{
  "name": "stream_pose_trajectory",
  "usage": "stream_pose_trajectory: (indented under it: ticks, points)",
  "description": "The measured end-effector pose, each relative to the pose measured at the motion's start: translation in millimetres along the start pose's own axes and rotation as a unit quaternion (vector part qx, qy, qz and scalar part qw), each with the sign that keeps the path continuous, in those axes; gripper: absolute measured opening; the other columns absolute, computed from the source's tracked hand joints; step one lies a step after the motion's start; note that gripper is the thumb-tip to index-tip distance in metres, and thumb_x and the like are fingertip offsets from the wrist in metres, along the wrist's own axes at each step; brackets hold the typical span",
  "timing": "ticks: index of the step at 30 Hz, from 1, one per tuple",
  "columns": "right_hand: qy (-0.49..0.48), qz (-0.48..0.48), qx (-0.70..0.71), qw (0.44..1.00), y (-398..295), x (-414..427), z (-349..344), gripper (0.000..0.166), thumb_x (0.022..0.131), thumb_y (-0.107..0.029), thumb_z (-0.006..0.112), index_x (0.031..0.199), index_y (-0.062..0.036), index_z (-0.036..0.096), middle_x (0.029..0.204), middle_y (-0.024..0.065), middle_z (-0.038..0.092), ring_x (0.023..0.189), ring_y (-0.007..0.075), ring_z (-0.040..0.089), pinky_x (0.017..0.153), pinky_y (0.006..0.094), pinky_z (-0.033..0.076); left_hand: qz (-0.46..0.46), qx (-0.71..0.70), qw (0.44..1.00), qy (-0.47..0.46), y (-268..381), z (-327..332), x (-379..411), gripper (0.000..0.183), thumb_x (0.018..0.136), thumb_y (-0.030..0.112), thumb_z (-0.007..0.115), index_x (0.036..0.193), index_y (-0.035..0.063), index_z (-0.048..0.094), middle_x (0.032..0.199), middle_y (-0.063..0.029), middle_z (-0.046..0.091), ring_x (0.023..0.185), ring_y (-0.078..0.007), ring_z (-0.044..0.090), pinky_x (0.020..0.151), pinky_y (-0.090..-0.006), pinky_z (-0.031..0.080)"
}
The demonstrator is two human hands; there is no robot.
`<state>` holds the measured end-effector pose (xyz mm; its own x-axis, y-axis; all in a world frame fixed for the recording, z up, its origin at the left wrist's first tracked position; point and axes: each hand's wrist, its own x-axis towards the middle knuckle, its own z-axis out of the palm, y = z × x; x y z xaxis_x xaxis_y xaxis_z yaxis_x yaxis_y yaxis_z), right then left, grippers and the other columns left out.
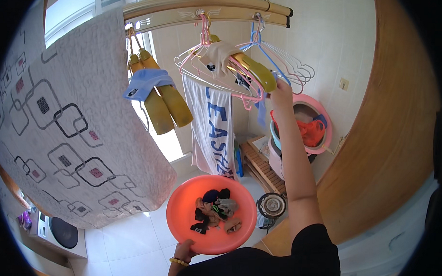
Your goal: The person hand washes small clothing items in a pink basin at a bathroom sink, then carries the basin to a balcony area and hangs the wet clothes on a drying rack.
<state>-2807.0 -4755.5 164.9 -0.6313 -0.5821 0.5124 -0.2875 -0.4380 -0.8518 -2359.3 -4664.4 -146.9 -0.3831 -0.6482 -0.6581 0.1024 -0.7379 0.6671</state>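
Note:
My left hand point(185, 250) grips the near rim of an orange-red plastic basin point(175, 224). Several small socks point(218, 207), black, tan, grey and navy, lie bunched in the basin. Raised to the upper right, my right hand point(281, 94) is closed at the end of a wide olive-gold clothes hanger point(258, 71); its fingertips are partly hidden. A beige sock point(222, 57) is draped over that hanger. Light blue fabric point(261, 110) hangs just beside my right hand. Further left, a light blue sock point(150, 82) lies across two more wide gold hangers point(167, 108).
A drying rail point(232, 10) spans overhead, with pink and blue wire hangers point(261, 41). A patterned quilt point(72, 114) and a lettered towel point(210, 126) hang down. Below are a slatted wooden bench point(267, 169), a pink tub point(326, 109) and a washing machine point(80, 240).

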Motion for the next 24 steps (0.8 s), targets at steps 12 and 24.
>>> stream_pose_trajectory:
  ticks: [12, 24]
  points:
    - [0.215, -0.462, -0.251, 0.823, 43.4, 29.6, 52.8, 0.016, 0.083, -0.014, 0.057, 0.089, -0.0012, 0.052, 0.087, 0.0065, 0.054, 0.079, 0.0199, 0.052, 0.069, 0.0312, 0.041, -0.004, -0.043, 0.999, 0.019, 5.6, -13.0, 0.8, 0.043, 0.075, 0.005, 0.053, 0.116, -0.0035, 0.042, 0.104, -0.019, 0.055, 0.084, -0.0337, 0.061, 0.063, -0.0434, 0.056]
    - [0.387, -0.434, -0.457, 0.673, 41.3, 70.4, 65.2, 0.031, 0.076, -0.017, 0.056, 0.102, 0.0005, 0.057, 0.107, 0.0165, 0.056, 0.084, 0.0302, 0.057, 0.068, 0.0398, 0.045, -0.013, -0.062, 0.998, 0.025, -5.8, -40.5, 22.5, 0.043, 0.075, 0.005, 0.053, 0.117, -0.0023, 0.042, 0.106, -0.0186, 0.055, 0.086, -0.0348, 0.061, 0.064, -0.0455, 0.056]
